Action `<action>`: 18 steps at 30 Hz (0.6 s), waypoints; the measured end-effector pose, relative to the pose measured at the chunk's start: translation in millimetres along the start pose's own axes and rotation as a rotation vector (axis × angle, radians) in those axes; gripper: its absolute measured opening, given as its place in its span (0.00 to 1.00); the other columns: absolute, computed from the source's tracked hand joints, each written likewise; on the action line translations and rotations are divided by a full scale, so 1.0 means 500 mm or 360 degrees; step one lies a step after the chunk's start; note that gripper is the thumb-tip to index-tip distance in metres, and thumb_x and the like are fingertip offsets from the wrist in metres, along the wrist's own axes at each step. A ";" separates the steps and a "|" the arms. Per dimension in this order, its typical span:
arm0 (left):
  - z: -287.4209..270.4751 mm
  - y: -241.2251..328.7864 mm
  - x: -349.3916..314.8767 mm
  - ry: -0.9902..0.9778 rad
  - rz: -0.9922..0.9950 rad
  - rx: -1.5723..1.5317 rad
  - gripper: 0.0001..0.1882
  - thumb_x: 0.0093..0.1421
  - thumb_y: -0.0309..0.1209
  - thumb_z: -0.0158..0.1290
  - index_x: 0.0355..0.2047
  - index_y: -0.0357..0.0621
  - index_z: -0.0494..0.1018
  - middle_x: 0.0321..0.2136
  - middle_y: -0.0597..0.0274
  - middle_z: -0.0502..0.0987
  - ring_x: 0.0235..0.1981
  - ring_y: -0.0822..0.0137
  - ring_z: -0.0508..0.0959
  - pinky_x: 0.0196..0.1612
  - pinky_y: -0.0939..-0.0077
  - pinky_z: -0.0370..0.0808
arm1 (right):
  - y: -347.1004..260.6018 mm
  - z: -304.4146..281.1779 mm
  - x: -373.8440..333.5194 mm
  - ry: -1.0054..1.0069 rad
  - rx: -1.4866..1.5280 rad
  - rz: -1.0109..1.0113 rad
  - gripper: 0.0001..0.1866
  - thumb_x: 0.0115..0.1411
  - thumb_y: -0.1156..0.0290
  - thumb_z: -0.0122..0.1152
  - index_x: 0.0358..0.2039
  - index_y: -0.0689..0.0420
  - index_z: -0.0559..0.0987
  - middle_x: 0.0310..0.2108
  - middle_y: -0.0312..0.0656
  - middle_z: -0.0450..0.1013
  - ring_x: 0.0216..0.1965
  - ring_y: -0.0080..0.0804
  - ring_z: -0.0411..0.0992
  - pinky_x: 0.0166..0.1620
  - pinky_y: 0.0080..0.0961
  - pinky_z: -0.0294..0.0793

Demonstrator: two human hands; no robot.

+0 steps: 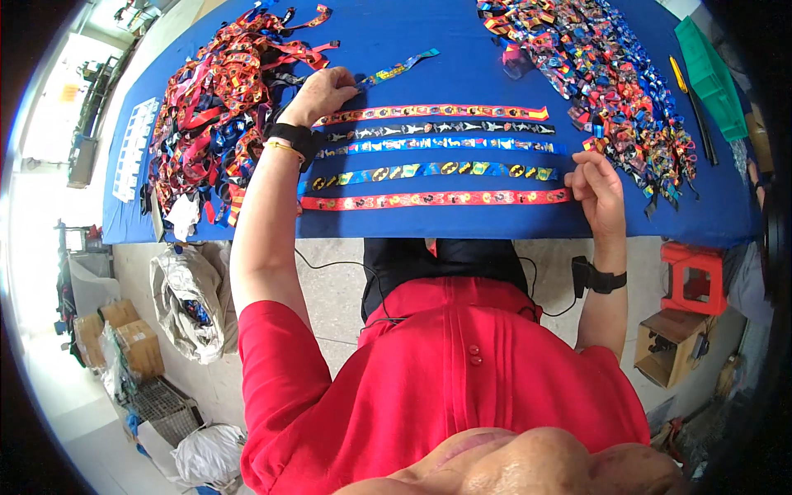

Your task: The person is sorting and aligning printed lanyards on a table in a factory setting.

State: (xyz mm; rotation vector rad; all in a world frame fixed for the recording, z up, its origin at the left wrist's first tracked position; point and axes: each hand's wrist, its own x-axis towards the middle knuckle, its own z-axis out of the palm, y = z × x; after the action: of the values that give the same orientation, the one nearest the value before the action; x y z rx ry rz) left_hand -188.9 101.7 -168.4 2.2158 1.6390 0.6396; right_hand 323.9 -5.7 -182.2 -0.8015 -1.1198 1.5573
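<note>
My left hand [326,95] is closed in a pinch at the near end of a blue and yellow printed strap [400,68], which slants away to the right across the blue table. Below it lie several printed straps side by side: a red and yellow one [445,112], a black one [437,129], a blue one [445,146], a blue-green one with black ovals [437,173] and a red one [437,200]. My right hand [598,183] has its fingers curled by the straps' right ends. A small red-yellow piece shows at its fingertips; whether they grip it is unclear.
A tangled heap of straps [219,107] covers the table's left part. Another heap [619,82] spreads over the right. Beyond it are a green bin [711,78] and a yellow-tipped cutter [678,74]. A white rack [134,148] stands at the left edge; a red stool [695,276] is below right.
</note>
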 end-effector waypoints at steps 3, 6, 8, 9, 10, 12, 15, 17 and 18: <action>-0.022 0.076 0.011 -0.0204 -0.0529 -0.0063 0.12 0.62 0.31 0.55 0.43 0.37 0.75 0.27 0.51 0.81 0.24 0.62 0.83 0.31 0.67 0.79 | -0.001 -0.006 -0.005 0.0015 -0.0001 0.0004 0.13 0.71 0.70 0.53 0.49 0.65 0.76 0.25 0.33 0.69 0.24 0.20 0.66 0.43 0.23 0.72; -0.040 0.119 0.002 0.0081 -0.0548 -0.0286 0.08 0.64 0.30 0.53 0.39 0.37 0.73 0.25 0.53 0.79 0.21 0.62 0.80 0.27 0.67 0.77 | 0.000 -0.009 -0.006 0.0024 0.0003 -0.0006 0.13 0.71 0.70 0.52 0.49 0.66 0.76 0.25 0.33 0.70 0.24 0.20 0.66 0.42 0.22 0.72; -0.052 0.132 -0.003 0.0247 -0.0247 -0.0124 0.08 0.64 0.30 0.53 0.38 0.37 0.73 0.25 0.52 0.79 0.24 0.64 0.80 0.30 0.69 0.76 | 0.001 -0.011 0.000 -0.0006 0.0032 0.0003 0.13 0.71 0.70 0.52 0.49 0.66 0.76 0.25 0.34 0.70 0.25 0.21 0.68 0.41 0.21 0.72; -0.054 0.139 -0.007 0.0272 -0.0160 -0.0181 0.07 0.64 0.29 0.53 0.39 0.38 0.74 0.24 0.51 0.78 0.26 0.66 0.80 0.32 0.70 0.75 | 0.003 -0.015 0.000 -0.0007 0.0027 0.0004 0.13 0.71 0.70 0.52 0.49 0.66 0.76 0.25 0.34 0.70 0.25 0.21 0.68 0.41 0.21 0.72; -0.058 0.167 -0.010 0.0271 -0.0152 -0.0189 0.07 0.64 0.29 0.53 0.39 0.38 0.74 0.24 0.51 0.78 0.26 0.66 0.80 0.32 0.70 0.75 | 0.006 -0.022 -0.001 -0.0014 0.0064 0.0020 0.13 0.71 0.70 0.52 0.50 0.66 0.76 0.25 0.35 0.71 0.26 0.22 0.68 0.41 0.21 0.72; -0.062 0.234 -0.024 0.0252 -0.0011 -0.0168 0.07 0.64 0.28 0.53 0.41 0.40 0.74 0.24 0.52 0.78 0.25 0.67 0.79 0.31 0.70 0.75 | 0.008 -0.026 -0.003 -0.0019 0.0095 0.0034 0.13 0.71 0.70 0.52 0.50 0.66 0.76 0.26 0.36 0.71 0.26 0.23 0.69 0.41 0.21 0.72; -0.061 0.306 -0.042 0.0141 0.0122 -0.0200 0.07 0.64 0.26 0.52 0.42 0.41 0.75 0.24 0.50 0.78 0.25 0.62 0.80 0.31 0.69 0.75 | -0.002 -0.022 -0.006 0.0020 0.0073 -0.0004 0.14 0.71 0.69 0.54 0.50 0.65 0.76 0.25 0.34 0.67 0.24 0.21 0.64 0.44 0.26 0.69; -0.061 0.338 -0.054 0.0044 0.0149 -0.0173 0.08 0.63 0.24 0.52 0.42 0.41 0.75 0.27 0.48 0.79 0.28 0.53 0.81 0.33 0.67 0.76 | -0.017 -0.017 -0.015 0.0060 0.0046 -0.0028 0.14 0.71 0.69 0.53 0.50 0.65 0.75 0.26 0.33 0.68 0.26 0.21 0.64 0.44 0.26 0.69; -0.057 0.344 -0.057 0.0047 0.0153 -0.0182 0.08 0.63 0.24 0.52 0.42 0.41 0.75 0.27 0.48 0.79 0.28 0.53 0.81 0.33 0.67 0.76 | -0.029 -0.013 -0.018 0.0063 0.0036 -0.0028 0.14 0.71 0.69 0.53 0.50 0.65 0.75 0.26 0.33 0.68 0.26 0.21 0.64 0.44 0.26 0.69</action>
State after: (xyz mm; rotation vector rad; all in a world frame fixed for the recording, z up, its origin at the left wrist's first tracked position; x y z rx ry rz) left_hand -70.4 22.9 -63.6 2.2228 1.4783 0.7748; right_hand 337.3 -11.6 -171.4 -0.8016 -1.0759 1.5307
